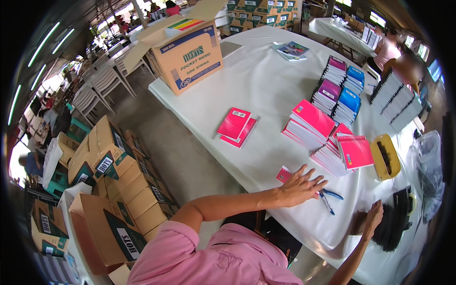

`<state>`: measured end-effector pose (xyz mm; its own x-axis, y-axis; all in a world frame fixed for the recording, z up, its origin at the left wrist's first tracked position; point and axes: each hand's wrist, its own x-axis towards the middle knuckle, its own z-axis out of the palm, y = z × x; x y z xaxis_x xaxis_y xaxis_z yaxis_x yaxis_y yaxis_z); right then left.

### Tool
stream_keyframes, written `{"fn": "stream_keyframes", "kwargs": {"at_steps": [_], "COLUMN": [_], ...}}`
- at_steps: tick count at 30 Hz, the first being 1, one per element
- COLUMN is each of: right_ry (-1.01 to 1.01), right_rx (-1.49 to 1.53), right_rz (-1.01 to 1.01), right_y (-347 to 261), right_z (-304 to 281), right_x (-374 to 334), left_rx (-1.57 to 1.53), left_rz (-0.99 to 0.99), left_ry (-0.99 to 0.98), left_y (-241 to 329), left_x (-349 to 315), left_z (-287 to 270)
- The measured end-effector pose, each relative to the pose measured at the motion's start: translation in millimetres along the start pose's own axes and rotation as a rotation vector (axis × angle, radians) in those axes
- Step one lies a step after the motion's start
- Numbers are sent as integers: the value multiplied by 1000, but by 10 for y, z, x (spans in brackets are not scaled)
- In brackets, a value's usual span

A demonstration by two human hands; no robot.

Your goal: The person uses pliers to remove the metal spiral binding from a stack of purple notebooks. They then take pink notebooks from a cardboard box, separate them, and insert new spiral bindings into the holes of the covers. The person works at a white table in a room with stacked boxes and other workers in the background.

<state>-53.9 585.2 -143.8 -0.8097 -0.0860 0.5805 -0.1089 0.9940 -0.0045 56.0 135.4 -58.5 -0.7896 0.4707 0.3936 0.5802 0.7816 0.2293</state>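
Observation:
My left hand (299,187) lies with spread fingers over a small pink notebook (283,174), whose far corner shows past the fingers. Close beside these fingers rests a pair of blue-handled pliers (327,201). My right hand (374,218) is at the table's right side, fingers drawn together, at the edge of a large heap of thin black spiral coils (390,232). Whatever its fingertips pinch is too small to make out. Beyond both hands stand stacks of pink notebooks (313,118), with a spiral-bound pink notebook (355,152) leaning on top.
A yellow tray (380,175) holds more black coils. Purple notebooks (328,90) and blue notebooks (349,100) stand in stacks farther back. Two pink notebooks (237,124) lie left of centre. An open carton (190,61) occupies the far left corner; a person (387,50) sits across.

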Motion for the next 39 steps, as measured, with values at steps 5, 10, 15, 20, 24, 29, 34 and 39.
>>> {"fn": "stream_keyframes", "kwargs": {"at_steps": [5,10,15,20,24,29,34,39], "right_ry": [-29,-100,-142,-46,156,-360,-628,-1073], "right_rx": [36,521,415,247,12,767,609,632], "right_rz": [-95,-243,-126,-52,-287,-930,-836,-569], "right_y": [-659,-1800,-1327,-1217,-1743,-3291,-3437,-3466], "right_z": [-762,-1210,-656,-776,-1188,-1363,-334,-189], "right_x": [314,324,105,188,212,-1090,-1880,-2055], "left_rx": [54,85,67,77,91,106,101,102], "left_rz": [-5,-21,15,14,8,13,9,9], "left_ry": [-39,-11,-39,-42,-37,-33,-49,-35], "left_y": [-10,-61,-41,-24,-44,-49,-54,-72], "left_x": [93,50,156,176,146,171,143,136], "left_z": [38,-26,-57,-54,-102,-51,-44,-15]}}
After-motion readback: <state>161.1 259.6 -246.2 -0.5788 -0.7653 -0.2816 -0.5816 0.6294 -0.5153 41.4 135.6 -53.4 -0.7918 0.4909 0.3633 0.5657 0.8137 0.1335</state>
